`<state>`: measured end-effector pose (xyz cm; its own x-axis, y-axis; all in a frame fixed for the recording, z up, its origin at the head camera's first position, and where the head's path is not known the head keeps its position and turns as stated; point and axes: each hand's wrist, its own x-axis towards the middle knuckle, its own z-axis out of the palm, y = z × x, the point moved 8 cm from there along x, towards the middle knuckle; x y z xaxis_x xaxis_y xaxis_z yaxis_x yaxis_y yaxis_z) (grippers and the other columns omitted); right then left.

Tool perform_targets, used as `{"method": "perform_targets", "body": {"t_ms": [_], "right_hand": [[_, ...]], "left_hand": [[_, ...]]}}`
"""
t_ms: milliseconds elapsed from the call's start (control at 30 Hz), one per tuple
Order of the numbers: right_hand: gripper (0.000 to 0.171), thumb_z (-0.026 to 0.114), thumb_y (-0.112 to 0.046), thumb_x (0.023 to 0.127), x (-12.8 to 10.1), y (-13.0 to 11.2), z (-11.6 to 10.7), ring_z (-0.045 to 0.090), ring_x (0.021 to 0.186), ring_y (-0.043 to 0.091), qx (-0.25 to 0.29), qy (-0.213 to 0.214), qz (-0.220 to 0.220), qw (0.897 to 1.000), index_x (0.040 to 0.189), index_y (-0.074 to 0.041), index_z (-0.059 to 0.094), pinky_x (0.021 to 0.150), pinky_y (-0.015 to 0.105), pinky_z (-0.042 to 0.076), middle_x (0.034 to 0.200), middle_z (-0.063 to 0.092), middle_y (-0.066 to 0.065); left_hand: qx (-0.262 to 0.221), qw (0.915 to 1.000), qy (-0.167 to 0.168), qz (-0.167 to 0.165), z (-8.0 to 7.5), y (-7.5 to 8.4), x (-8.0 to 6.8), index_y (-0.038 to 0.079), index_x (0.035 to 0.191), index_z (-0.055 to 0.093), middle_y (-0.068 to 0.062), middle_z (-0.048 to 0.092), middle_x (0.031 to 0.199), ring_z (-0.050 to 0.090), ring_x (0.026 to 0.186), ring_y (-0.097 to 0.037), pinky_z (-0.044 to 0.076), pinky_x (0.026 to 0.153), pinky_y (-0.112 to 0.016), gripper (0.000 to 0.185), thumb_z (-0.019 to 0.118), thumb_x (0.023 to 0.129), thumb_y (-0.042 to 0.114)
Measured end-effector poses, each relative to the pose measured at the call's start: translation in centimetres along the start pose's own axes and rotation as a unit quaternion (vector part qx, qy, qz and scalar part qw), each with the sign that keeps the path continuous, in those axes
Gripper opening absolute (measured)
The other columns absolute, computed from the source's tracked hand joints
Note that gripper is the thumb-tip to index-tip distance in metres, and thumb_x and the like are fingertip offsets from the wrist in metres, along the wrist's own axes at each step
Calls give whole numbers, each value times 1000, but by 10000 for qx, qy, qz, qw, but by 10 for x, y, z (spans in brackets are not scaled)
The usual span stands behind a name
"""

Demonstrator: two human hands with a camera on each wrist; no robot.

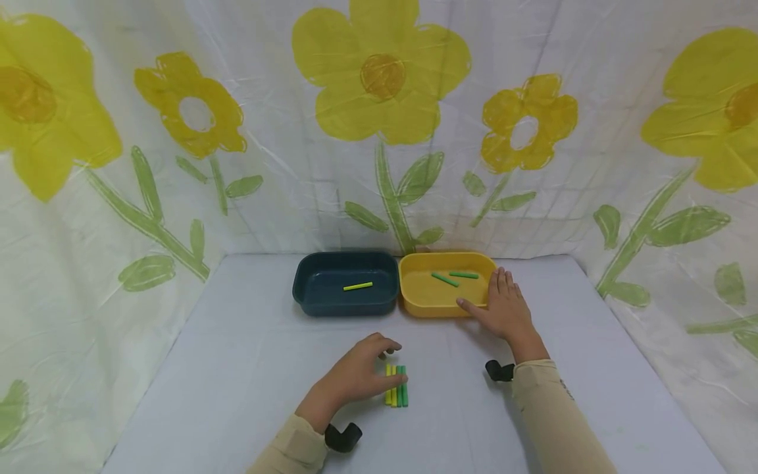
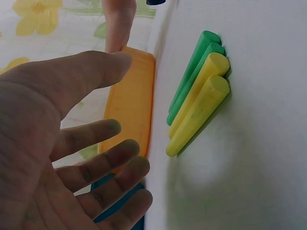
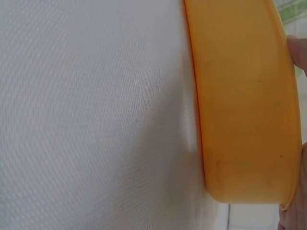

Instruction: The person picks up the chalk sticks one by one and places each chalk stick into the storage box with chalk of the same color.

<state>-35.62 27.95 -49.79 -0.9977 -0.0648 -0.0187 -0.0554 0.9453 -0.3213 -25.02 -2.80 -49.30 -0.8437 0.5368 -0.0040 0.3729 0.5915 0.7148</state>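
My left hand (image 1: 357,372) hovers over a row of chalk-like sticks on the table, thumb and fingers apart with nothing between them. Side by side in that row lie two yellow sticks (image 2: 199,115) and two green sticks (image 2: 194,76). At the back right, my right hand (image 1: 508,315) rests on the right end of a yellow tray (image 1: 438,310), its thumb at the front rim and its fingers extended along the side. Two green sticks (image 1: 445,280) lie inside this tray. The right wrist view shows mostly the tray's outer wall (image 3: 244,105).
Left of the yellow tray, right beside it, stands a dark blue tray (image 1: 346,309) with one yellow stick (image 1: 358,286) in it. A white cloth covers the table (image 1: 237,368). Behind the trays hangs a flower-printed curtain (image 1: 284,191). Black wrist mounts (image 1: 343,438) sit at both wrists.
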Motion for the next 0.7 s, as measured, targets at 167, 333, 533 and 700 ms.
{"method": "perform_targets", "body": {"t_ms": [167,333,533,700], "right_hand": [[131,39,-89,94,1,0,1,-7,163,50,4,0,9,10000,164,12,-7,132,63,-1,174,-10,31],[131,39,-89,93,1,1,3,-6,163,49,17,18,-8,10000,164,11,-7,132,63,0,174,-9,31],[132,39,-89,93,2,1,2,-7,163,50,29,37,-32,10000,164,12,-8,132,64,1,174,-10,31],[132,39,-90,93,2,1,2,-6,163,50,41,57,-46,10000,164,12,-7,132,64,1,174,-8,32]], "left_hand": [[-6,9995,-155,-260,5,-3,-2,15,140,66,1,66,128,63,122,-17,54,108,-45,64,83,89,51],[57,9990,-274,-355,11,-4,-4,17,141,66,4,66,129,62,124,-16,54,110,-45,67,85,87,53],[336,9988,-283,-215,16,-4,-4,17,142,66,3,65,131,61,124,-15,53,111,-44,70,87,85,53],[485,9984,-253,-118,17,-4,-5,17,143,65,3,65,131,60,123,-14,52,112,-43,74,89,83,52]]}}
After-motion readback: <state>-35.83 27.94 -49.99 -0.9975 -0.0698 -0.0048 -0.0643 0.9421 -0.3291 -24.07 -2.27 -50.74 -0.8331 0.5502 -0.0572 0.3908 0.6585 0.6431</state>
